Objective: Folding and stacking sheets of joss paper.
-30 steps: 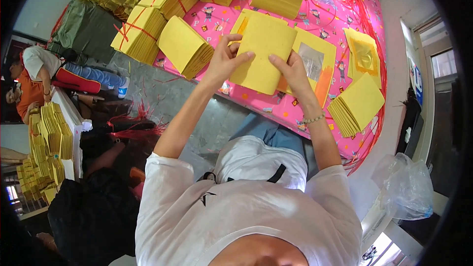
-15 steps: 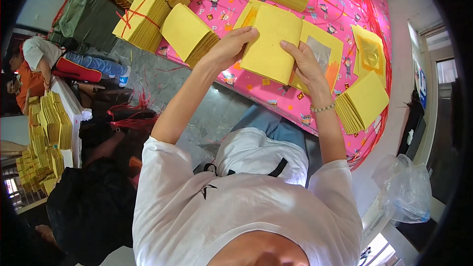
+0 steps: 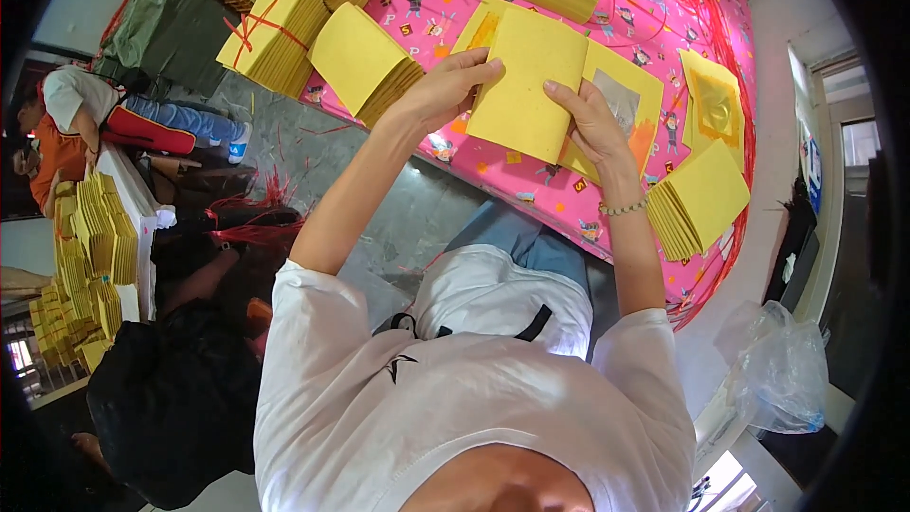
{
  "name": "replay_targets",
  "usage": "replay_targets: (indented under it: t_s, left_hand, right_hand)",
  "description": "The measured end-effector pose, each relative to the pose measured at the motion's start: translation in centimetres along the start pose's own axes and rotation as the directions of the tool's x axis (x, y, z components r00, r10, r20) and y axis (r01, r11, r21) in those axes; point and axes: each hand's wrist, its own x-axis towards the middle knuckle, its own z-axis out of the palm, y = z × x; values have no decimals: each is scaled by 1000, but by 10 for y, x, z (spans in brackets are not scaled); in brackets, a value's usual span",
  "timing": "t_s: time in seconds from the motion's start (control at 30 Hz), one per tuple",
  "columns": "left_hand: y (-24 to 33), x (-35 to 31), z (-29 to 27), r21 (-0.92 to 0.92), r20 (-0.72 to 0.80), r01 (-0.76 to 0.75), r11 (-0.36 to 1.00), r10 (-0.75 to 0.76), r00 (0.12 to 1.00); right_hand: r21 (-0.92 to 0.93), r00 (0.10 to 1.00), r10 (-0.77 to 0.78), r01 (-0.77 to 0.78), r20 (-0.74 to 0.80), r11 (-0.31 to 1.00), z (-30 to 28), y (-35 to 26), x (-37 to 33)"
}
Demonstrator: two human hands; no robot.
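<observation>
Between my two hands is a folded yellow paper wad, held above the pink patterned table. My left hand pinches its left edge, thumb on top and fingers behind. On the right edge, my right hand, with a beaded bracelet at the wrist, presses its thumb on the front; its other fingers are partly hidden. Under the wad lies an open yellow sheet with a silver and orange patch on its right part. More orange shows at the left, and the wad hides the middle.
A folded yellow stack lies left of my hands, a smaller one at the right. Bundles tied with red string stand at the far left. Red strands run along the right edge. Another person is beside piled yellow bundles.
Both hands and the held yellow paper wad have shifted very slightly to the right. The grip looks the same.
</observation>
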Motion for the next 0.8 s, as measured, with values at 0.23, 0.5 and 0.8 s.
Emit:
replay_targets:
  t_s: [0.23, 0.5, 0.8]
  left_hand:
    - [-18, -7, 23, 64, -200, -172, 983, 182, 963]
    - [-42, -16, 37, 258, -165, -495, 830, 543, 823]
    - [-30, -32, 50, 152, -157, -541, 827, 561, 813]
  right_hand:
    - [-292, 986, -164, 150, -22, 944, 11, 4, -9]
    - [-295, 966, -258, 252, 18, 922, 22, 1, -26]
    - [-206, 950, -302, 281, -77, 937, 34, -5, -35]
